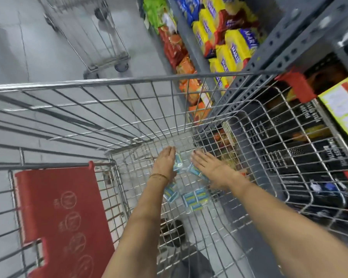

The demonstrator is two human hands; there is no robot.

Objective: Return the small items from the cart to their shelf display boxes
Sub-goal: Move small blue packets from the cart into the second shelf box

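Observation:
Several small blue-and-yellow wrapped packets (191,197) lie scattered on the wire floor of a metal shopping cart (129,82). Both my arms reach down into the basket. My left hand (165,164) is flat with its fingers straight, resting over packets on the left. My right hand (208,166) is also flat with fingers extended, hovering over packets (195,171) near the cart's right side. More packets (178,161) show between the two hands. Neither hand is closed on anything. The view is motion-blurred.
A red child-seat flap (63,213) folds down at the cart's near left. Grey metal shelving (269,57) on the right holds yellow biscuit packs (235,47), orange packs (191,91) and dark boxes (317,117). Another wire cart (93,35) stands on the tiled floor ahead.

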